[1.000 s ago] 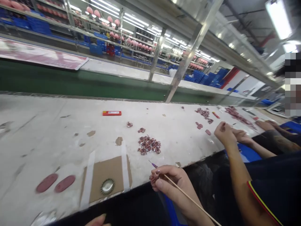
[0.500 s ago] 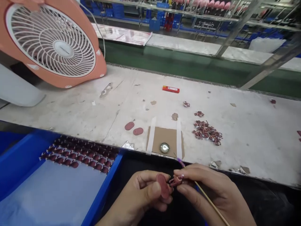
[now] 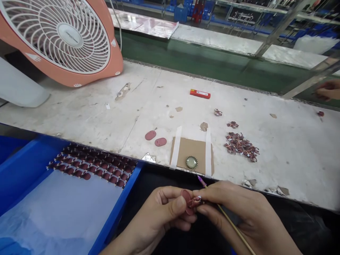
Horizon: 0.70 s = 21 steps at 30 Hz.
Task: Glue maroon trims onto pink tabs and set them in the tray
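Between the thumb and fingers of my left hand [image 3: 170,209] is a flat reddish oval disc [image 3: 186,194]. My right hand [image 3: 239,205] pinches a small dark-red figure-like piece [image 3: 196,202] at the disc's face; they appear to touch. A thin wooden stick [image 3: 225,216] with a purple end and fine tip also sits in my right hand. Just beyond, on the table edge, a metal bottle cap [image 3: 191,162] rests on a taped cardboard square [image 3: 196,147]. Two more oval discs [image 3: 160,142] lie left of the cardboard, and a pile of small dark-red pieces [image 3: 241,147] lies to its right.
At lower left, a blue bin [image 3: 134,177] holds rows of dark-red ovals with attached pieces on a pale sheet. An orange fan [image 3: 117,60] stands at the table's back left. A red box [image 3: 200,94] lies farther back. Another person's hand [image 3: 329,90] shows at the right edge.
My right hand has brought the small piece left against the oval disc, which has turned slightly. The view has shifted, and another person's hand has appeared at the right.
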Tool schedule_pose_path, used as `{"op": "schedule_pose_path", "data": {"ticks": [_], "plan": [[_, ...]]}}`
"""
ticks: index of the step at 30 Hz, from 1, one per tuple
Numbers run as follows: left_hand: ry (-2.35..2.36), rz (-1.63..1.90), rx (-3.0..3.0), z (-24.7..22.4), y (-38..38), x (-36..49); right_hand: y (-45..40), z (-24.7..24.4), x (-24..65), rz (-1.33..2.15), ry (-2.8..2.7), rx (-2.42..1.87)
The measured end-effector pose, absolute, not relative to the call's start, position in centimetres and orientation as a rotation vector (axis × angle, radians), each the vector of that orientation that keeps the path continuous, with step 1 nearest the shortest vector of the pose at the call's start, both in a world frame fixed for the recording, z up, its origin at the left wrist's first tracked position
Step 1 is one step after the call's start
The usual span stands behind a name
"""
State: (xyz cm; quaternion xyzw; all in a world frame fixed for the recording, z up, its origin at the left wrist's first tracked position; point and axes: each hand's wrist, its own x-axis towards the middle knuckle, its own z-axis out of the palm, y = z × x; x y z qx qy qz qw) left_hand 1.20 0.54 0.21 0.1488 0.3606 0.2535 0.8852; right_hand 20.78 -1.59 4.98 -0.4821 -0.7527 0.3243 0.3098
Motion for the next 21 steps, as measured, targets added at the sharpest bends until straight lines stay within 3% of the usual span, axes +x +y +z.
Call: {"op": "schedule_pose_path", "data": {"ticks": [21], "plan": [[0.750, 0.548, 0.174, -0.48, 0.16, 1.13, -1.12, 5.19, 19.86, 0.725, -2.143, -1.282]]}}
